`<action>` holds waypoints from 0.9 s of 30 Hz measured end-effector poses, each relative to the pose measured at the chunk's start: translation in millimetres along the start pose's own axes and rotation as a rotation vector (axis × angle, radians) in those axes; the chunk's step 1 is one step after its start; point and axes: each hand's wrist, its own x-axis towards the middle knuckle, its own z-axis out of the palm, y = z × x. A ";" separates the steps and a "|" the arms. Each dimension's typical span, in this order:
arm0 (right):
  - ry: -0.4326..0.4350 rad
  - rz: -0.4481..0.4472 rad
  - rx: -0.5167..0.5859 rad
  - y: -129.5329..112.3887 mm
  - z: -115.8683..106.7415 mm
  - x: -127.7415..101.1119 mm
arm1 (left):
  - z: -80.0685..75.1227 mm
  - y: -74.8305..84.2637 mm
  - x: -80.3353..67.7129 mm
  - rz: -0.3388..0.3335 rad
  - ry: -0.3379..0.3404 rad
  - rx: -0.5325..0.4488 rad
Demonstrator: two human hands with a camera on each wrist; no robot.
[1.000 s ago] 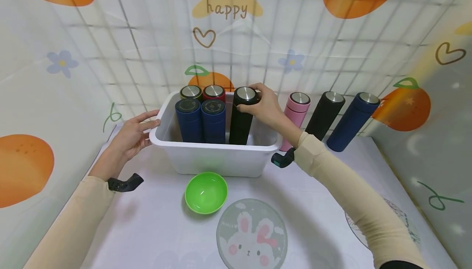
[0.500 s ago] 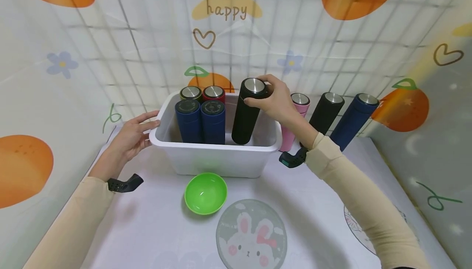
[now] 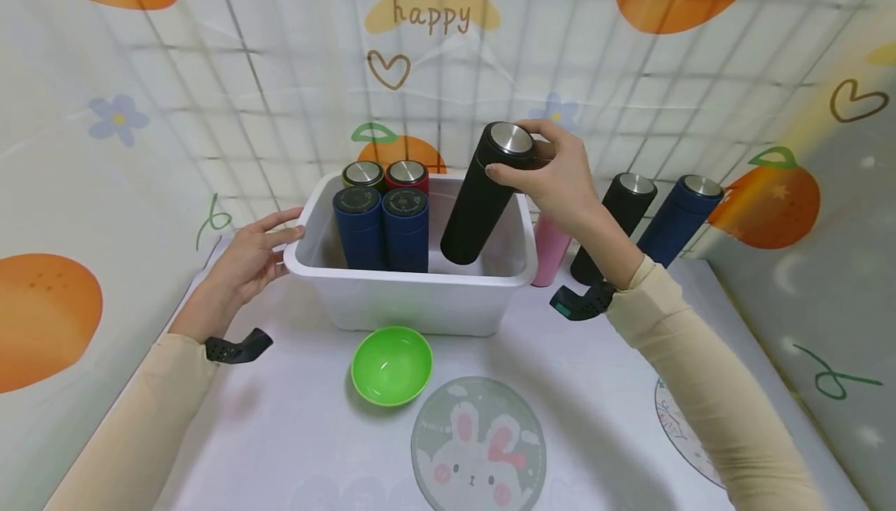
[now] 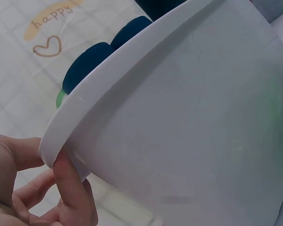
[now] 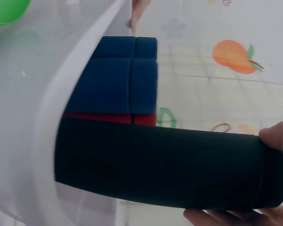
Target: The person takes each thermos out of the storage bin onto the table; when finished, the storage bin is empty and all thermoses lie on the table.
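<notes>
My right hand (image 3: 560,176) grips a black thermos bottle (image 3: 481,200) near its silver-topped lid. The bottle leans to the right, its lower end inside the white plastic tub (image 3: 413,305). At the tub's left end, my left hand (image 3: 255,250) pinches the rim, thumb and fingers on either side of it in the left wrist view. Two blue thermos bottles (image 3: 360,235) stand in front inside the tub. Behind them show a red-edged thermos (image 3: 407,173) and a green-edged thermos (image 3: 363,173), mostly hidden. The right wrist view shows the black bottle's side (image 5: 165,165) up close.
Right of the tub stand a pink thermos (image 3: 550,250), partly hidden by my hand, another black thermos (image 3: 626,204) and a blue thermos (image 3: 675,219). A green bowl (image 3: 392,367) sits before the tub, near a round rabbit mat (image 3: 479,449). A patterned curtain (image 3: 294,114) hangs behind.
The black thermos in my right hand has risen and tilted, its top moving right and its base lifting inside the tub. My left hand has stayed on the rim.
</notes>
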 end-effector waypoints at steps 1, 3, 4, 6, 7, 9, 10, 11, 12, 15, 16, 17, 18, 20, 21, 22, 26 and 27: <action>0.004 -0.003 0.009 -2.1 -2.1 -1.3 | 0.1 -0.1 0.0 0.001 0.002 0.005; 0.016 -0.011 0.019 -5.8 -6.4 -3.9 | 0.5 -0.2 0.1 0.003 0.001 0.004; 0.023 -0.013 0.021 -7.4 -8.7 -5.4 | 0.5 -0.5 0.3 0.004 -0.001 -0.001; 0.039 -0.024 0.019 -9.9 -13.9 -8.7 | 0.5 -1.2 0.7 0.007 -0.004 -0.009; 0.048 -0.029 0.016 -11.0 -16.7 -10.3 | 0.8 -1.4 0.7 0.009 -0.002 -0.003; 0.065 -0.040 0.011 -13.3 -22.1 -13.5 | 0.9 -1.5 0.8 0.010 0.000 0.001; 0.072 -0.042 0.009 -14.8 -24.7 -15.1 | 0.7 -1.5 0.7 0.008 -0.003 -0.005; 0.078 -0.043 0.004 -16.4 -27.4 -16.5 | 0.8 -1.3 0.3 0.008 -0.001 -0.003; 0.084 -0.045 -0.003 -18.1 -29.9 -17.8 | 0.8 -0.9 -0.1 0.006 0.000 -0.001; 0.094 -0.048 0.001 -23.5 -36.6 -22.0 | 0.7 -0.3 -1.0 0.001 -0.011 -0.017; 0.098 -0.050 0.011 -25.3 -38.9 -23.5 | 0.8 -0.1 -1.3 -0.001 -0.016 -0.022; 0.099 -0.056 0.023 -27.1 -41.3 -25.0 | 1.2 0.1 -1.4 -0.002 -0.019 -0.023; 0.100 -0.062 0.039 -28.9 -43.8 -26.7 | 1.3 0.2 -1.3 -0.004 -0.021 -0.025; 0.100 -0.075 0.060 -32.7 -48.8 -30.2 | 1.7 0.1 -1.0 -0.005 -0.023 -0.031; 0.102 -0.082 0.072 -34.7 -51.2 -31.9 | 1.9 0.0 -0.9 -0.006 -0.023 -0.032; 0.103 -0.090 0.077 -36.7 -53.6 -33.7 | 1.8 -0.1 -0.7 -0.005 -0.023 -0.033; 0.120 -0.110 0.076 -45.7 -61.7 -41.0 | 1.4 0.3 -0.9 -0.001 -0.024 -0.036; 0.125 -0.112 0.087 -48.0 -63.5 -42.8 | 1.2 0.3 -0.6 -0.001 -0.024 -0.036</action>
